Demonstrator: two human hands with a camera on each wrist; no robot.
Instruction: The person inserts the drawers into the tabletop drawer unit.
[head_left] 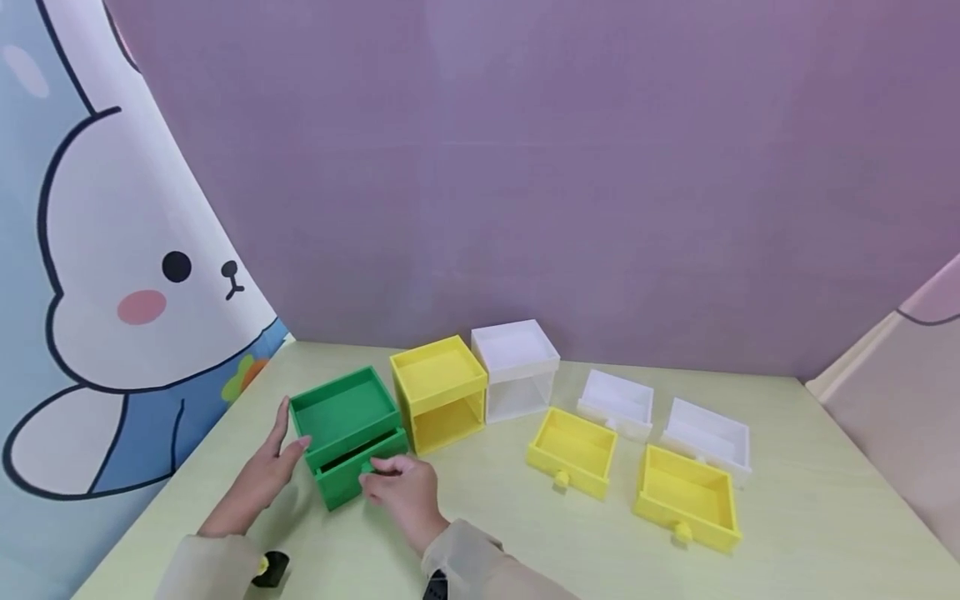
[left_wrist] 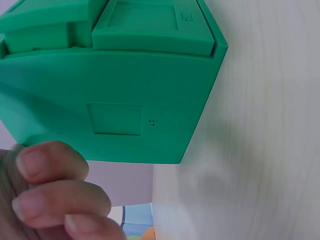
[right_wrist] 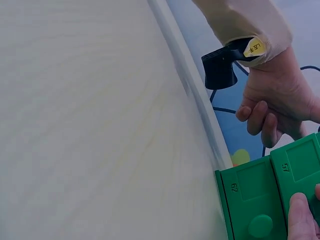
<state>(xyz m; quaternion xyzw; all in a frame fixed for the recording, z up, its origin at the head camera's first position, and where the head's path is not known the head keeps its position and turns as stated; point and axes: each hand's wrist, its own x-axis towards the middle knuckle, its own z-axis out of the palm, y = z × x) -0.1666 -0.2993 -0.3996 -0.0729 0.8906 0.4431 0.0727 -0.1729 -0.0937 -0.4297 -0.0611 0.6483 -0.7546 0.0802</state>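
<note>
A small green cabinet (head_left: 345,408) with a tray-like top stands at the left of the table. My left hand (head_left: 258,479) holds its left side, thumb at the top rim; its other fingers (left_wrist: 65,202) curl beside the side wall in the left wrist view. My right hand (head_left: 408,496) pinches the front of the upper green drawer (head_left: 339,486), which sticks partly out. In the right wrist view, that drawer front (right_wrist: 300,160) is marked 57. The lower drawer front (right_wrist: 245,187), marked 62 with a round knob, sits further back.
Right of the green cabinet are a yellow cabinet (head_left: 438,367) and a white cabinet (head_left: 513,343), their fronts open. Two yellow drawers (head_left: 573,450) (head_left: 686,492) and two white drawers (head_left: 618,400) (head_left: 708,433) lie further right. A purple cloth wall (head_left: 525,167) borders the table's back.
</note>
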